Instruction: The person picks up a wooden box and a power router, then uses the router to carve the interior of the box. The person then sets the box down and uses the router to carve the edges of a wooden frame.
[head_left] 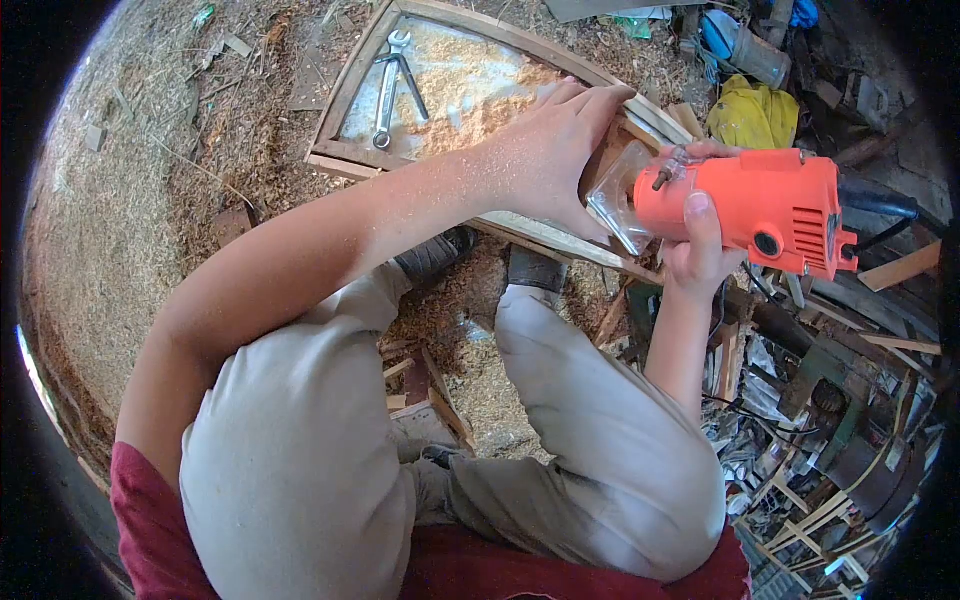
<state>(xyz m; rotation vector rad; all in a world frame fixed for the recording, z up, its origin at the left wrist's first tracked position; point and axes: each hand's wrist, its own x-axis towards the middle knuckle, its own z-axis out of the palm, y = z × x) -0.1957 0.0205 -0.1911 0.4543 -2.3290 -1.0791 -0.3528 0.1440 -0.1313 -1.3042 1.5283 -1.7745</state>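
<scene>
My right hand (pixel 700 235) is wrapped round the body of an orange trim router (pixel 765 205), which lies tilted with its cord end to the right. The router's clear base (pixel 618 195) faces a brown wooden piece (pixel 607 150). Across that piece my left hand (pixel 555 150) is spread, thumb on the near side and fingers on the far side, gripping it. Under the hands is a wooden frame (pixel 345 75) with a pale panel covered in sawdust (pixel 465 85). A combination wrench (pixel 388 95) and a darker wrench (pixel 412 88) rest on the panel. The router bit is hidden.
Wood shavings (pixel 150 200) cover the ground at left. A yellow cloth or bag (pixel 755 112) lies at upper right, near a dark power cord (pixel 880 198). Wood offcuts (pixel 905 265) and a green machine (pixel 815 385) crowd the right side. My knees flank the frame's near edge.
</scene>
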